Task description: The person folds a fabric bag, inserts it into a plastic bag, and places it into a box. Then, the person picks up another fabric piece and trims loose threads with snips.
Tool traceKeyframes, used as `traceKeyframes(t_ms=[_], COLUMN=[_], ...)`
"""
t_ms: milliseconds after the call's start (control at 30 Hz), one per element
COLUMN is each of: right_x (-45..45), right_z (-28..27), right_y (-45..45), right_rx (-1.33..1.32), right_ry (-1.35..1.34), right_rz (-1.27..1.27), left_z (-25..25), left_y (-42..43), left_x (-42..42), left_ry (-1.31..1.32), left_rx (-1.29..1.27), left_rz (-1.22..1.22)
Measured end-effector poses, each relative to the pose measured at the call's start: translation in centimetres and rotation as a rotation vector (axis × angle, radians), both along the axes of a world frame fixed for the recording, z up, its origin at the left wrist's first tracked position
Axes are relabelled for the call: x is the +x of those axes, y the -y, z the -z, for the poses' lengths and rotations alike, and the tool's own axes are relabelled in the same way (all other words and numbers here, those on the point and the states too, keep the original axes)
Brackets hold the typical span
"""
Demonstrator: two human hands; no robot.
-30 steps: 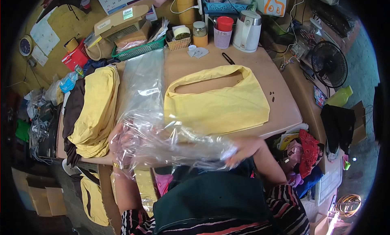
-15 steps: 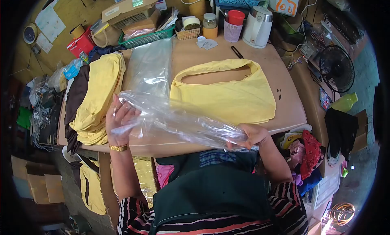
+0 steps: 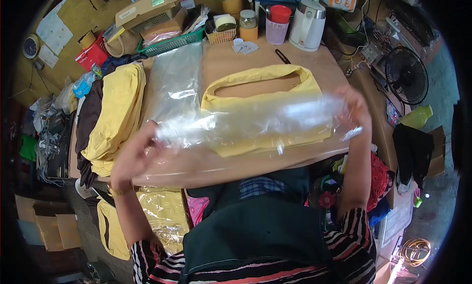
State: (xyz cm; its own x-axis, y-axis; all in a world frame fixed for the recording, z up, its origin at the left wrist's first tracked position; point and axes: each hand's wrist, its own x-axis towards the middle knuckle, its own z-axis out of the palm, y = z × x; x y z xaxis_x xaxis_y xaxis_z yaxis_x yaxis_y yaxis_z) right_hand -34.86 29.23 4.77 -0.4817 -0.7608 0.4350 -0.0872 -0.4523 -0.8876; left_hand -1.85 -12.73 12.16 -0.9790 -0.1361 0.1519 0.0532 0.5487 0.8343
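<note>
A clear plastic bag [image 3: 246, 124] is stretched sideways between my hands, above the table. Motion blurs my left hand [image 3: 142, 151], which grips the bag's left end. Its right end is in my right hand [image 3: 353, 109], also blurred. Behind the see-through plastic, a yellow cloth bag [image 3: 309, 82] lies flat on the table, its handle loop pointing away from me. More clear plastic bags [image 3: 177, 72] lie flat to the left of it. Beyond my left hand is a pile of folded yellow cloth [image 3: 118, 112] with dark brown cloth [image 3: 88, 122] along its side.
At the table's back stand a green basket [image 3: 172, 46], a jar [image 3: 249, 26], a purple cup [image 3: 277, 31] and a white kettle [image 3: 308, 26]. A black pen-like tool [image 3: 282, 56] lies before them. A fan [image 3: 406, 76] is at right. Cardboard boxes [image 3: 49, 225] sit lower left.
The bunched plastic bag is now spread wide and flatter over the yellow cloth bag. My right hand has moved up and right; my left hand went slightly down and left.
</note>
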Motion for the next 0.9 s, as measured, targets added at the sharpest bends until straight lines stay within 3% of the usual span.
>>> traceKeyframes(t_ms=[33, 67, 100, 133, 167, 200, 233, 300, 367, 400, 433, 533, 633, 767, 900], right_x=[0.0, 0.8, 0.4, 0.0, 0.2, 1.8, 3.6, 7.1, 9.9, 10.2, 9.2, 6.5, 6.1, 7.1, 7.9], right_z=[-2.4, -3.7, -3.7, -3.4, -3.1, -2.3, 0.0, 4.7, 7.2, 7.5, 7.8, 8.1, 8.2, 9.5, 9.3], right_y=[0.9, 3.4, 4.7, 5.7, 6.7, 8.4, 10.6, 15.1, 16.4, 16.1, 14.7, 8.9, 5.7, 5.7, 5.2], right_rx=[-0.048, -0.178, -0.174, 0.003, 0.181, 0.43, 0.548, 0.739, 0.909, 1.009, 1.031, 1.091, 1.256, 1.21, 1.224], right_ry=[0.031, 0.027, 0.037, -0.082, -0.207, -0.207, -0.339, -0.634, -1.081, -1.235, -1.226, -1.167, -1.142, -1.047, -0.959], right_rz=[0.079, 0.204, 0.207, 0.409, 0.611, 0.603, 0.542, 0.41, 0.434, 0.461, 0.484, 0.633, 0.771, 0.849, 0.858], left_z=[-0.4, -0.9, -0.5, 0.6, 2.3, 4.8, 9.0, 12.3, 13.4, 14.5, 15.7, 18.6, 18.1, 13.0, 17.5], left_y=[0.7, 2.2, 2.1, 1.4, 0.4, -1.2, -3.6, -10.5, -13.7, -13.6, -13.1, -11.1, -10.8, -14.8, -15.0], left_x=[0.2, -0.8, -1.5, -2.3, -3.8, -5.9, -8.4, -11.7, -11.9, -12.0, -11.9, -10.3, -10.7, -12.5, -12.9], left_ry=[0.191, 0.195, -0.178, -0.559, -0.529, -0.509, -0.438, -0.261, -0.164, 0.031, 0.225, 0.056, -0.065, 0.03, 0.148], left_rx=[0.268, 0.259, 0.646, 1.023, 0.973, 0.922, 0.524, 0.022, -0.077, -0.327, -0.584, -0.716, -0.637, -0.687, -0.704], left_rz=[-0.198, -0.343, -0.32, -0.286, -0.27, -0.244, -0.362, -0.39, -0.282, -0.281, -0.28, -0.242, -0.232, -0.221, -0.128])
